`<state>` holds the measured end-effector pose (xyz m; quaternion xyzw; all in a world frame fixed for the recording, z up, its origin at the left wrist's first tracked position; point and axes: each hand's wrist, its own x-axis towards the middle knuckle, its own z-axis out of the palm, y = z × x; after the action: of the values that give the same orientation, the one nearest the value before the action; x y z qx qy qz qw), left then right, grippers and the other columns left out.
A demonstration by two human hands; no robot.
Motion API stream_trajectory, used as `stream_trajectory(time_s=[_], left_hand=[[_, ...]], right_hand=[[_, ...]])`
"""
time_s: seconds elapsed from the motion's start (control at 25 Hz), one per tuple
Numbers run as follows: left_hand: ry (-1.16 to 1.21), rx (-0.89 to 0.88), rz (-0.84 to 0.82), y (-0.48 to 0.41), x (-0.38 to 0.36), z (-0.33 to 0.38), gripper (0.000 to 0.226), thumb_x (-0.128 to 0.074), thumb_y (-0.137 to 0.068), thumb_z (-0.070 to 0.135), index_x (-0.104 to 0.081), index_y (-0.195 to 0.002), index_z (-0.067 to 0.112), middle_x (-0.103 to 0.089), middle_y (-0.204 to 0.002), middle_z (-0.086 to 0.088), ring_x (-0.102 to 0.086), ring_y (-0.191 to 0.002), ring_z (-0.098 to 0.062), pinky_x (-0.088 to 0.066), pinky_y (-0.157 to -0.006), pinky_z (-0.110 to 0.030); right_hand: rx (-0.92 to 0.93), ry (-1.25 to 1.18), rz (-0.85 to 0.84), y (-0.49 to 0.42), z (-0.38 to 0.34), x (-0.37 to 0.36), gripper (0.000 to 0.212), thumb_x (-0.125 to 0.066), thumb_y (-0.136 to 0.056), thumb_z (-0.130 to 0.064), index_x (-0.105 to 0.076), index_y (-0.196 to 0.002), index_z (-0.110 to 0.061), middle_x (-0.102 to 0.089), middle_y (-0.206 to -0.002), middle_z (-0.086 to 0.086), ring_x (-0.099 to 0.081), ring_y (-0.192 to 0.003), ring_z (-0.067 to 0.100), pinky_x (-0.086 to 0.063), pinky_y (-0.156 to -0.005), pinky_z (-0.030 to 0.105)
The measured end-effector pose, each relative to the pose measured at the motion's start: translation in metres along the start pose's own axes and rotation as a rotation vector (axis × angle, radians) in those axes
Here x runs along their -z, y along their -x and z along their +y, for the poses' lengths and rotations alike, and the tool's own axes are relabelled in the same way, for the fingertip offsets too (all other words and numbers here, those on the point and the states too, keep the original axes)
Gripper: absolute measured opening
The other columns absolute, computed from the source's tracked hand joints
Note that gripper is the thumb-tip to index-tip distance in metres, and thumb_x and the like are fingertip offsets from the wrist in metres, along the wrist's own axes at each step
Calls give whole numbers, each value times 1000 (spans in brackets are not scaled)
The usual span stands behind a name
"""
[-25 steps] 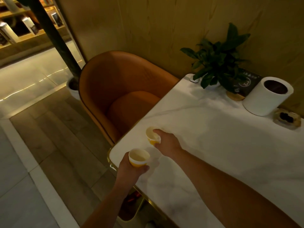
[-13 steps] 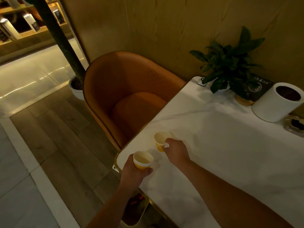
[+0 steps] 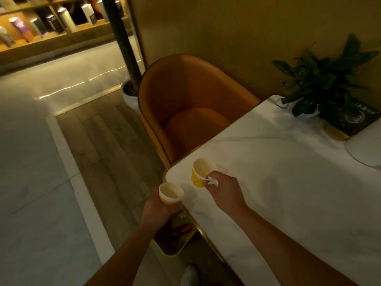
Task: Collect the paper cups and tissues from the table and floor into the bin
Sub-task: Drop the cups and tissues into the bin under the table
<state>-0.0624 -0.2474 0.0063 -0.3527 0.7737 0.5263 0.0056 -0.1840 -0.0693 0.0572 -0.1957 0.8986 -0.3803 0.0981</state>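
Note:
My left hand [image 3: 159,209] grips a yellow-and-white paper cup [image 3: 170,193] just off the near corner of the white marble table [image 3: 288,182]. My right hand [image 3: 223,189] holds a second yellow paper cup [image 3: 203,169] tilted above the table corner, with a scrap of white tissue [image 3: 213,181] pinched in the same fingers. Below the left hand, on the floor by the table leg, stands a gold-rimmed bin [image 3: 175,239] with some rubbish in it.
An orange armchair [image 3: 185,108] is pushed against the table's left side. A potted plant [image 3: 325,79], a dark sign [image 3: 358,120] and a white container [image 3: 365,151] sit at the far right of the table. A white shoe [image 3: 189,275] shows below. Shelves line the far wall.
The right hand has lifted its cup off the table and tilted it, a tissue now showing in its fingers. The left hand with its cup stays near the table corner. My view swung left.

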Motion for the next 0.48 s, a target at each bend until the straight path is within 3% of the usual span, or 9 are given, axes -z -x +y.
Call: stream_trajectory(time_s=[0.2, 0.4, 0.48], left_hand=[[84, 59, 121, 44, 15, -24, 63, -90, -57, 32, -62, -112, 29, -73, -101, 4, -69, -93, -11, -59, -83, -43], [121, 35, 215, 83, 20, -37, 48, -89, -62, 14, -64, -102, 26, -71, -92, 5, -69, -83, -5, -52, -64, -17], [132, 27, 242, 90, 26, -48, 46, -88, -62, 9, -64, -95, 30, -72, -89, 5, -69, -82, -5, -54, -62, -19]], right_hand=[[114, 0, -120, 24, -16, -17, 21, -67, -86, -30, -67, -97, -12, -74, -90, 11, -68, -84, 24, -57, -73, 38], [180, 15, -221, 45, -30, -31, 21, -65, -87, -31, -66, -98, -12, -72, -93, 6, -65, -85, 19, -49, -69, 26], [181, 18, -268, 53, -36, -40, 20, -63, -88, -31, -65, -99, -14, -69, -91, 1, -60, -81, 12, -41, -62, 17]])
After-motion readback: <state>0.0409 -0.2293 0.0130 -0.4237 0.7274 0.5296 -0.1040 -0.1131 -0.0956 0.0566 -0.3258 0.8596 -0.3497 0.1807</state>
